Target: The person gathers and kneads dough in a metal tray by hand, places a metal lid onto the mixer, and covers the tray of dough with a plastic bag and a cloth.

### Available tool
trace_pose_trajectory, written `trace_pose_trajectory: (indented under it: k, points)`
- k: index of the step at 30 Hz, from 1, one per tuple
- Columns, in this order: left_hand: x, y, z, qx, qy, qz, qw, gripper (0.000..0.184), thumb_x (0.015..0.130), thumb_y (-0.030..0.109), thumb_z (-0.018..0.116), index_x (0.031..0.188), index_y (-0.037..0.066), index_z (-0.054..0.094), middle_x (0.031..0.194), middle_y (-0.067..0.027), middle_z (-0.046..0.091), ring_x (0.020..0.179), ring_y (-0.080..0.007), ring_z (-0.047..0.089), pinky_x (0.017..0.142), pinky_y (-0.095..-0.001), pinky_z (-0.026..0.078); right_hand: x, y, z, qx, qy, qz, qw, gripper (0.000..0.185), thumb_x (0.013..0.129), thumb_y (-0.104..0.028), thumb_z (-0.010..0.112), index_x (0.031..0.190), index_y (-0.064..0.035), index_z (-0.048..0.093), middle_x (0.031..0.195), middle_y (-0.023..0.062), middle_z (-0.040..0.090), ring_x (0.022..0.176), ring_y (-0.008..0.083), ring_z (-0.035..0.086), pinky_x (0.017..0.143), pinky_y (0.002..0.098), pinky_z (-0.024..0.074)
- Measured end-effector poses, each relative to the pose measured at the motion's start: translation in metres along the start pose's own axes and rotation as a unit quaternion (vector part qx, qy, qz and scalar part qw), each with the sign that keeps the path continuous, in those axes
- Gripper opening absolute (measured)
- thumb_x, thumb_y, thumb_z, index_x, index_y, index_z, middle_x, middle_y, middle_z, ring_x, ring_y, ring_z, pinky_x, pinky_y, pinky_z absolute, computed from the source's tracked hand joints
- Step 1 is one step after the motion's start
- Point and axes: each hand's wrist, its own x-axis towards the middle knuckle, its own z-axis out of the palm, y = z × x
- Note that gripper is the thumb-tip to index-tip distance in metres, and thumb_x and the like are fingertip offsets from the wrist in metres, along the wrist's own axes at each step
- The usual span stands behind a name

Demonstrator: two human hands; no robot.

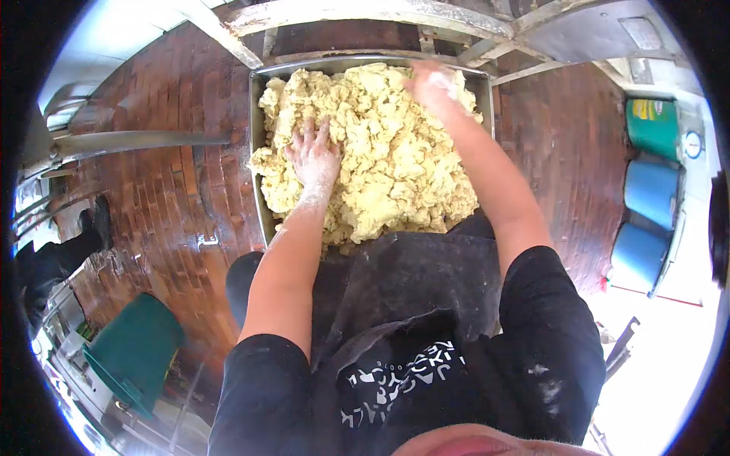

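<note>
Apron: the dark, flour-dusted cloth apron lies between the body and the near side of the load, probably to keep the clothes clean.
Left hand: the floury left hand is open, palm down, fingers spread on top of the heap; the spread likely shares out the pressure over loose lumps.
Right hand: the right hand, whitened with flour, is at the far right part of the heap; it is blurred, so I cannot tell whether its fingers are closed on anything.
Dough: the pale yellow, lumpy dough mass fills the tub nearly wall to wall, close to the body, which seems to let both arms reach it.
Tub: the rectangular grey metal tub shows its rim on the left, right and far sides; the apron hides most of the near edge. Some lumps reach the left rim.
Side room: bare reddish-brown brick floor lies left and right of the tub.
Far edge: a worn whitish frame stands just beyond the far rim, limiting forward reach.
Outskirts: another person's dark boot is well apart at left; two blue bins stand far right.
</note>
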Motion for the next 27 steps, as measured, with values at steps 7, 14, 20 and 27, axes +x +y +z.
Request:
trace_pose_trajectory:
  k: [7, 14, 20, 27]
  points:
    - [0.001, -0.001, 0.008, -0.036, 0.066, 0.057, 0.996, 0.045, 0.078, 0.017, 0.070, 0.123, 0.019, 0.068, 0.134, -0.0059, 0.059, 0.127, -0.0281, 0.052, 0.105, -0.0543, 0.035, 0.023, -0.059, 0.077, 0.050, 0.063, -0.060, 0.995, 0.061, 0.087, -0.044, 0.073, 0.138, -0.0131, 0.060, 0.146, 0.0203, 0.053, 0.141, 0.0388, 0.041, 0.121, 0.0495, 0.0256]
    - [0.005, 0.003, 0.018, -0.037, 0.047, 0.079, 0.995, 0.044, 0.077, 0.017, 0.072, 0.120, 0.018, 0.070, 0.129, -0.0096, 0.058, 0.124, -0.0291, 0.053, 0.105, -0.0523, 0.036, 0.060, -0.078, 0.089, 0.002, -0.007, -0.125, 0.992, 0.061, 0.086, -0.042, 0.074, 0.139, -0.0171, 0.060, 0.145, 0.0200, 0.052, 0.142, 0.0398, 0.040, 0.120, 0.0504, 0.0254]
    - [0.003, 0.003, 0.016, -0.023, 0.042, 0.069, 0.996, 0.043, 0.082, 0.023, 0.071, 0.125, 0.017, 0.069, 0.136, -0.0123, 0.056, 0.131, -0.0295, 0.050, 0.112, -0.0536, 0.033, -0.016, -0.063, 0.086, 0.073, 0.008, -0.070, 0.995, 0.078, 0.092, -0.057, 0.063, 0.157, -0.0204, 0.037, 0.163, 0.0240, 0.023, 0.152, 0.0427, 0.020, 0.121, 0.0607, 0.0154]
    - [0.012, -0.001, 0.027, -0.022, 0.042, 0.073, 0.996, 0.040, 0.081, 0.021, 0.074, 0.121, 0.019, 0.071, 0.134, -0.0085, 0.059, 0.123, -0.0284, 0.057, 0.105, -0.0519, 0.036, -0.074, -0.059, 0.108, 0.085, 0.035, -0.042, 0.995, 0.063, 0.093, -0.066, 0.054, 0.145, -0.0290, 0.056, 0.163, 0.0126, 0.030, 0.150, 0.0321, 0.028, 0.120, 0.0650, 0.0125]
